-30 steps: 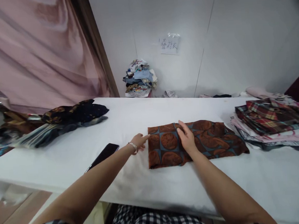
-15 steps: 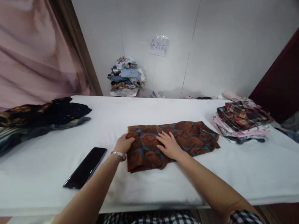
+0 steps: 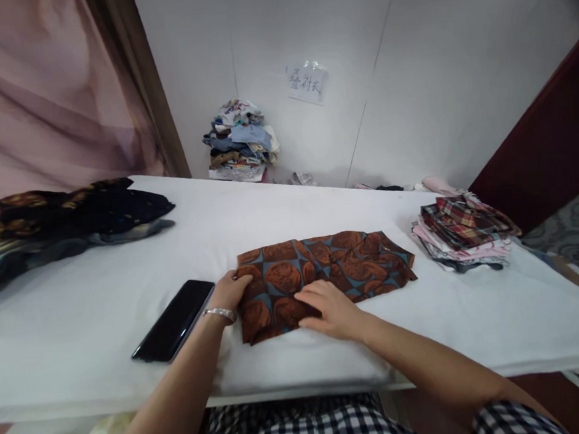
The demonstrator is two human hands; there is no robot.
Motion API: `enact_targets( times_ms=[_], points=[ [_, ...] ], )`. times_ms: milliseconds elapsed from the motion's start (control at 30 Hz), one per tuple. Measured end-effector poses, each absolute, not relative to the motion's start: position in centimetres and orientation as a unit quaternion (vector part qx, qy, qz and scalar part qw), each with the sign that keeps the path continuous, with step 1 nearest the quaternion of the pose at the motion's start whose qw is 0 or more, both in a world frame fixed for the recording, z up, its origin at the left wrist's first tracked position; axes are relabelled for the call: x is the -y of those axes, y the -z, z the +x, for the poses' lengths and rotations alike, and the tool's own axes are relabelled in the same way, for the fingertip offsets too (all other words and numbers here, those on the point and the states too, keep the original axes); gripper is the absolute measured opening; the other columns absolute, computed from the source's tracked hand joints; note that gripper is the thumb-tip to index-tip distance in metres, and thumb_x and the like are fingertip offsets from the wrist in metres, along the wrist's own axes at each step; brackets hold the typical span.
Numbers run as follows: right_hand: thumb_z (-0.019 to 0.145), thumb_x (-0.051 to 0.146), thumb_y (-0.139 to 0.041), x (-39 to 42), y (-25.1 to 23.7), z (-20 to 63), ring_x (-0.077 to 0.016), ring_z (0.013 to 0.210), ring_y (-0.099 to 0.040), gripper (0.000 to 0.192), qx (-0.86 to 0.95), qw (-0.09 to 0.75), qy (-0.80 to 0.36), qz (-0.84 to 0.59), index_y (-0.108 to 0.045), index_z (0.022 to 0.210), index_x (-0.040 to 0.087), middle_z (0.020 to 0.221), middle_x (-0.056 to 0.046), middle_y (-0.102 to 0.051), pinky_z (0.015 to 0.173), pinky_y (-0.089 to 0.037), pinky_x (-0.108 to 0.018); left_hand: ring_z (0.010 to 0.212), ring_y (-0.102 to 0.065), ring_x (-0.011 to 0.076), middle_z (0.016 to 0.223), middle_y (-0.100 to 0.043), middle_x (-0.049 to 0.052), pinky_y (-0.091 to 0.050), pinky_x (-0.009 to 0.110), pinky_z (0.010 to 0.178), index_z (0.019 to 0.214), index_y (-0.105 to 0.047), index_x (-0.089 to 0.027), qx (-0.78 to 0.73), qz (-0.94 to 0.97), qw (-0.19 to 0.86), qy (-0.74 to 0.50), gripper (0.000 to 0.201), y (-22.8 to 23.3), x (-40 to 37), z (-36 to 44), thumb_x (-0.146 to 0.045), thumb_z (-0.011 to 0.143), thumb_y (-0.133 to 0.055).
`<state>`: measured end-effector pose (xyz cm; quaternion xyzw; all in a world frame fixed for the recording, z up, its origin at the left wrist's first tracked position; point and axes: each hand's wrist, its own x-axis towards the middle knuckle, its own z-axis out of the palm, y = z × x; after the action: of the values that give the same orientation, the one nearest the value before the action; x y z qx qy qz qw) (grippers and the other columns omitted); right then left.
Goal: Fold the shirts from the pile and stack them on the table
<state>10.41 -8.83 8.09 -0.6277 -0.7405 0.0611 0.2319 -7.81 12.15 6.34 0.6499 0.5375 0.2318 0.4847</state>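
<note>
A white wall (image 3: 458, 63) stands behind a long white table (image 3: 97, 259), and a pink curtain (image 3: 33, 90) hangs at the left. A paper note (image 3: 306, 82) is fixed on the wall, and under it a pile of clothes (image 3: 240, 139) lies at the far edge of the table.

In the middle of the table lies a brown cloth (image 3: 333, 264) with round patterns, folded into a long flat shape. The left hand (image 3: 231, 290) is at the left end of the cloth, its fingers curled and gripping the edge of the fabric. A metal bracelet (image 3: 219, 313) is on this wrist. The right hand (image 3: 327, 307) lies flat on the near part of the cloth, fingers spread and open, pressing down and holding nothing.

A black phone (image 3: 174, 319) lies just beside the left hand, touching neither the hand nor the cloth. At the far left is a heap of dark clothes (image 3: 69, 217). At the right end, well apart from the cloth, is a stack (image 3: 464, 233) of folded clothes with a plaid one on top. The person wears a checked shirt (image 3: 296, 430).
</note>
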Motion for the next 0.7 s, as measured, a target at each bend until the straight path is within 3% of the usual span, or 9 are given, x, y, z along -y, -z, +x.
enact_targets(
  times_ms=[67, 167, 233, 367, 500, 700],
  points=[
    [0.087, 0.039, -0.067, 9.7, -7.2, 10.0, -0.0245, 0.109, -0.055, 0.044, 0.754, 0.18, -0.056, -0.63, -0.063, 0.127, 0.02, 0.121, -0.01, -0.064, 0.093, -0.046, -0.039, 0.081, -0.071, 0.0243, 0.084, -0.075, 0.007, -0.054, 0.032, 0.071, 0.087, -0.067, -0.019, -0.54, 0.66, 0.47, -0.23, 0.025, -6.3, -12.1, -7.9, -0.035, 0.068, -0.066],
    [0.089, 0.018, -0.058, 9.6, -6.8, 10.3, -0.0206, 0.095, -0.054, 0.023, 0.743, 0.124, -0.023, -0.657, -0.072, 0.107, 0.022, 0.102, -0.007, -0.066, 0.081, -0.044, -0.033, 0.084, -0.071, 0.0255, 0.087, -0.076, 0.007, -0.054, 0.033, 0.073, 0.088, -0.068, -0.019, -0.543, 0.666, 0.454, -0.234, 0.025, -6.2, -12.1, -7.9, -0.035, 0.068, -0.067],
    [0.09, 0.01, -0.051, 8.8, -7.2, 10.8, -0.0192, 0.087, -0.052, 0.027, 0.729, 0.124, 0.022, -0.673, -0.074, 0.099, 0.021, 0.094, -0.007, -0.066, 0.077, -0.042, -0.032, 0.086, -0.071, 0.0258, 0.089, -0.076, 0.008, -0.053, 0.033, 0.075, 0.089, -0.068, -0.019, -0.536, 0.667, 0.46, -0.238, 0.026, -6.0, -12.1, -7.9, -0.035, 0.068, -0.067],
    [0.094, 0.009, -0.042, 7.4, -7.7, 11.6, -0.0194, 0.086, -0.05, 0.035, 0.708, 0.129, 0.095, -0.688, -0.074, 0.102, 0.019, 0.097, -0.009, -0.065, 0.076, -0.042, -0.032, 0.085, -0.071, 0.0248, 0.09, -0.076, 0.007, -0.054, 0.033, 0.075, 0.09, -0.068, -0.019, -0.52, 0.663, 0.477, -0.249, 0.026, -5.5, -12.2, -8.1, -0.035, 0.07, -0.067],
    [0.09, 0.007, -0.046, 7.5, -6.9, 12.0, -0.0188, 0.09, -0.053, 0.034, 0.714, 0.066, 0.02, -0.697, -0.074, 0.101, 0.021, 0.098, -0.008, -0.066, 0.074, -0.044, -0.029, 0.087, -0.071, 0.0256, 0.094, -0.076, 0.008, -0.054, 0.034, 0.076, 0.094, -0.068, -0.019, -0.518, 0.669, 0.472, -0.245, 0.029, -5.2, -12.4, -8.3, -0.037, 0.071, -0.067],
    [0.083, 0.008, -0.048, 9.1, -8.9, 11.1, -0.0241, 0.112, -0.055, 0.046, 0.688, 0.034, -0.056, -0.723, -0.065, 0.124, 0.02, 0.121, -0.01, -0.064, 0.097, -0.044, -0.037, 0.089, -0.071, 0.027, 0.093, -0.076, 0.009, -0.055, 0.035, 0.079, 0.094, -0.068, -0.019, -0.517, 0.674, 0.47, -0.241, 0.028, -5.2, -12.5, -8.3, -0.037, 0.073, -0.067]
  ],
)
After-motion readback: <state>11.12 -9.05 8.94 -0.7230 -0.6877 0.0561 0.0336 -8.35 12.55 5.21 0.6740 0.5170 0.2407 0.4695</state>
